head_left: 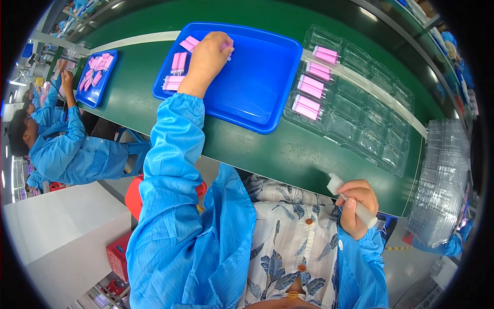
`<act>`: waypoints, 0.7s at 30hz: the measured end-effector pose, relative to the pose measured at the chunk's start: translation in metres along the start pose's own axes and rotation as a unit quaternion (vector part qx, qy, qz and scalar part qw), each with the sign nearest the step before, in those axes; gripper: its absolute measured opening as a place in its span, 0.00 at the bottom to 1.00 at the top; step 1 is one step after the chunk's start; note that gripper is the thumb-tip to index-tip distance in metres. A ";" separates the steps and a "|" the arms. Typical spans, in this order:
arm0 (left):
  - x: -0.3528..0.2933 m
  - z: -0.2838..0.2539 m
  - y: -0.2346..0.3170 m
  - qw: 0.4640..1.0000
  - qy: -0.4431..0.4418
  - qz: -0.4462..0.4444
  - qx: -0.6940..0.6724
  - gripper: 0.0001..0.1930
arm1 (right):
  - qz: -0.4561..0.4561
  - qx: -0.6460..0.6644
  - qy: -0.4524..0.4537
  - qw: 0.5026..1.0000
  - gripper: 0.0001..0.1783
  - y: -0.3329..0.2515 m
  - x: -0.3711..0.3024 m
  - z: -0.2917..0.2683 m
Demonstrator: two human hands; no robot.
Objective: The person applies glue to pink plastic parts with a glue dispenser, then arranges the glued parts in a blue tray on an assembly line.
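My left hand (208, 56) reaches into a blue tray (247, 105), its fingers closed on a small pink block (229, 46) that they mostly cover. Beside that hand, on the tray's left side, lie several similar blocks, among them an upright pink block (178, 63). They are flat and rectangular, with pale ends. My right hand (356, 205) is near the front edge of the green bench, wrapped round a white tool (364, 213). This has a thick pale handle and a wider white head; its exact kind does not show.
A clear compartmented tray (355, 98) on the green bench (257, 149) holds several pink blocks in its left column. Stacked clear trays (437, 180) stand at the right. Further left, a co-worker (67, 144) in blue reaches towards another blue tray (103, 87) of pink blocks.
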State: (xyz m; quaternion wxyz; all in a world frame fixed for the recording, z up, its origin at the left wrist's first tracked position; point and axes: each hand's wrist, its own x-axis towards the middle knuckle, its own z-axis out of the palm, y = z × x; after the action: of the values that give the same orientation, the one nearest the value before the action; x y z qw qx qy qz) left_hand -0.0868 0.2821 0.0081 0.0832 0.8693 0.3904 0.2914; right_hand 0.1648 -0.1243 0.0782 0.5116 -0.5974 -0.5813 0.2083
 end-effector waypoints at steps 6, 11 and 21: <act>0.018 -0.010 0.008 0.968 -0.107 -0.210 0.084 0.28 | -0.003 -0.017 -0.027 0.999 0.09 -0.003 0.006 0.004; 0.032 -0.018 0.006 0.956 -0.206 -0.204 -0.040 0.27 | -0.015 0.000 -0.021 1.000 0.08 -0.002 0.003 -0.002; -0.123 0.018 0.242 0.891 -0.166 0.015 -0.422 0.15 | -0.051 -0.009 0.018 0.998 0.05 0.016 0.002 -0.022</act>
State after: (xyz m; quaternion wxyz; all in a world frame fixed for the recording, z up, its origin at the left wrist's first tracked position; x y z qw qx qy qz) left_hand 0.0113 0.0292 0.0293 0.5011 0.7940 0.1979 0.2817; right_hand 0.1910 -0.1269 0.0742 0.5269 -0.5751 -0.6036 0.1654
